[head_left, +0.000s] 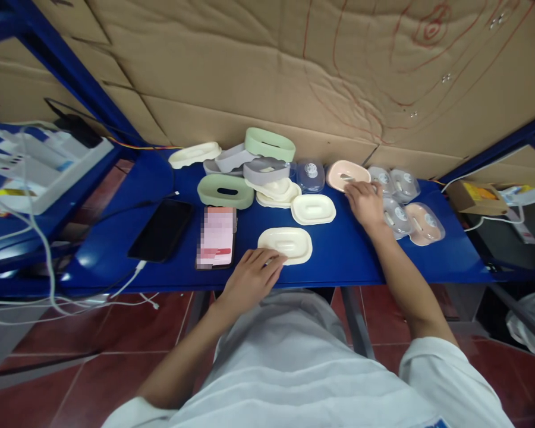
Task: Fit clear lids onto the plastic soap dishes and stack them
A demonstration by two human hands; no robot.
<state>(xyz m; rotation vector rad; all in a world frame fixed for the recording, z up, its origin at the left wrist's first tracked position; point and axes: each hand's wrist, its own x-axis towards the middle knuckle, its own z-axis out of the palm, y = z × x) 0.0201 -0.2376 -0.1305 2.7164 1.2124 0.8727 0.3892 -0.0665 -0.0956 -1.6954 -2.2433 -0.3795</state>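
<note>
A cream oval dish-like piece (298,236) with a raised middle lies near the front edge of the blue table. My left hand (255,274) is closed at its lower left rim, fingertips on it. Farther right, my right hand (366,205) bends its fingers over the near rim of a peach oval dish (334,176). Small metallic bits (346,177) lie inside that dish. The right fingertips are partly hidden, so what they pinch cannot be made out. Another cream oval piece (313,210) lies between the two hands.
Green (270,144) and grey oval shells (267,170) are heaped at the back. Several clear-lidded cases (396,217) sit right, and one more (311,176) stands behind. A lit phone (217,238) and a dark phone (160,230) with a white cable lie left. Cardboard (249,71) walls the back.
</note>
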